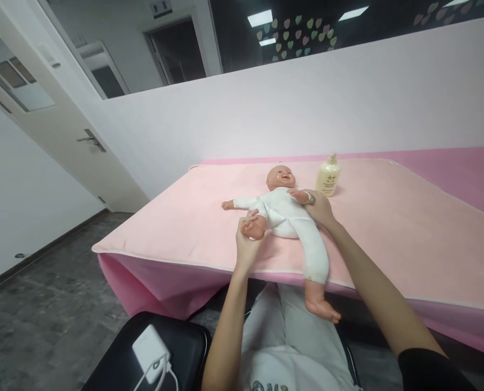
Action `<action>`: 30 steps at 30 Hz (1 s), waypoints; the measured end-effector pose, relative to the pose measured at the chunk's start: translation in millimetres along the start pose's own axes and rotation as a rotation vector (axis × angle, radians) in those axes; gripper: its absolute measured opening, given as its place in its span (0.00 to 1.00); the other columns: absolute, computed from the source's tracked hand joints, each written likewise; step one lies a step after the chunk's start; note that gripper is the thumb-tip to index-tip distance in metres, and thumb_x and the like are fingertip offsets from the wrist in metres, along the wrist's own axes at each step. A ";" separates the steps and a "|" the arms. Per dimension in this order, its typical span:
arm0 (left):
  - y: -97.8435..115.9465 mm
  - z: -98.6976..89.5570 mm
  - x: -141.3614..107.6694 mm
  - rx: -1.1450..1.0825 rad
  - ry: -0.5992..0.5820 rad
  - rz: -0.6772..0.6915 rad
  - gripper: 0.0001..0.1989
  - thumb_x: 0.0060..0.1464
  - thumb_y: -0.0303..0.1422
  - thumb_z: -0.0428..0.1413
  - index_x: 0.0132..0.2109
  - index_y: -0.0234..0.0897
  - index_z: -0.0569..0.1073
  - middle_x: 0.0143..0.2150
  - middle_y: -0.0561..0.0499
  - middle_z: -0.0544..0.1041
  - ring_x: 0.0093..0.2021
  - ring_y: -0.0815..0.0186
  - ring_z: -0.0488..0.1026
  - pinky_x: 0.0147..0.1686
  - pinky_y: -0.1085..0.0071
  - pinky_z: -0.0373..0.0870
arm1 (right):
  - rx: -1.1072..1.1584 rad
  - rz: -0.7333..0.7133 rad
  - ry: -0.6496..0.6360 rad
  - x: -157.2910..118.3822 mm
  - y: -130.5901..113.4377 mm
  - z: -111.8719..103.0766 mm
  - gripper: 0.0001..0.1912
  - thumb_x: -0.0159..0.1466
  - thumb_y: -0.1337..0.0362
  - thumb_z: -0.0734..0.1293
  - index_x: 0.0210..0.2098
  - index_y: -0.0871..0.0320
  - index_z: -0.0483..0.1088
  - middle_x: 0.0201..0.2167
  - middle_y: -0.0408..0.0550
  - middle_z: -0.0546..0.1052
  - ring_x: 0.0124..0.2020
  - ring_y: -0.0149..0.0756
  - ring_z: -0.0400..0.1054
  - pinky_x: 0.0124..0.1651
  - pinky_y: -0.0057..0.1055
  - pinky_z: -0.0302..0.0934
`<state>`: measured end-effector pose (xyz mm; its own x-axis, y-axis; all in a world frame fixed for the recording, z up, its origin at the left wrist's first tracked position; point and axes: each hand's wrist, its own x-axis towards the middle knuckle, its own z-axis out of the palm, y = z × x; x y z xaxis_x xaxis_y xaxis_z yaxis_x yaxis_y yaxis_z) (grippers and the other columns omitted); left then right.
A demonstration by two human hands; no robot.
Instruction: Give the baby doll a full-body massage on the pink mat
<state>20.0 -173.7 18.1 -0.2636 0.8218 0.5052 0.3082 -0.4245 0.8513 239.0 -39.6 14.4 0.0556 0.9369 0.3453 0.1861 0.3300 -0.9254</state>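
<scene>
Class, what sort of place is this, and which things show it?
Possibly a baby-care practice room: a doll lies on a peach-pink cloth, with a pump bottle standing nearby.

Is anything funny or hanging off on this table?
Yes: the doll lies on the pink mat, but one leg dangles past the front edge. That looks odd because its other foot is up in the left hand.

Lying on its back as a white cloth-bodied baby doll [285, 212] with peach plastic extremities, bending one leg, extending the other past the edge of the pink-cloth-covered worktop [164, 228].
</scene>
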 end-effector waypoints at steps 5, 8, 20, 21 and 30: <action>29.0 -21.0 -56.6 0.026 -0.062 0.049 0.19 0.44 0.34 0.64 0.43 0.37 0.69 0.56 0.40 0.72 0.63 0.54 0.63 0.62 0.51 0.60 | 0.142 0.143 0.267 12.9 9.2 -5.9 0.21 0.47 0.66 0.71 0.42 0.60 0.71 0.36 0.43 0.74 0.37 0.31 0.65 0.49 0.32 0.63; 37.5 -34.3 -86.6 0.055 -0.246 0.113 0.14 0.45 0.32 0.64 0.39 0.37 0.72 0.55 0.40 0.73 0.63 0.52 0.63 0.60 0.50 0.64 | 0.576 0.395 0.382 20.8 9.6 -15.5 0.19 0.54 0.62 0.67 0.46 0.56 0.67 0.39 0.42 0.73 0.37 0.29 0.67 0.44 0.31 0.67; 31.8 -30.7 -16.3 0.030 -0.330 0.155 0.13 0.46 0.30 0.62 0.41 0.39 0.73 0.56 0.46 0.73 0.63 0.56 0.63 0.64 0.54 0.59 | 0.739 0.294 0.538 18.6 15.1 -22.2 0.30 0.58 0.69 0.61 0.58 0.43 0.55 0.53 0.40 0.67 0.44 0.21 0.68 0.45 0.26 0.67; 28.3 -25.5 2.8 0.043 -0.304 0.151 0.14 0.46 0.31 0.63 0.43 0.38 0.73 0.58 0.45 0.72 0.64 0.55 0.62 0.64 0.54 0.58 | 0.668 0.218 0.569 18.3 14.4 -18.7 0.33 0.56 0.70 0.62 0.58 0.43 0.54 0.55 0.39 0.66 0.45 0.20 0.67 0.46 0.24 0.66; -18.6 21.0 81.1 -0.123 -0.465 0.044 0.25 0.43 0.31 0.63 0.50 0.35 0.68 0.57 0.40 0.71 0.57 0.56 0.70 0.53 0.62 0.70 | -0.172 -0.184 0.006 -2.0 13.7 5.1 0.30 0.47 0.80 0.59 0.46 0.53 0.74 0.42 0.46 0.73 0.49 0.37 0.62 0.67 0.44 0.45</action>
<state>12.0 -91.2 40.2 0.1925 0.8731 0.4480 0.1921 -0.4812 0.8553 236.4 -36.4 0.2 0.0108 0.8618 0.5072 0.3580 0.4703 -0.8066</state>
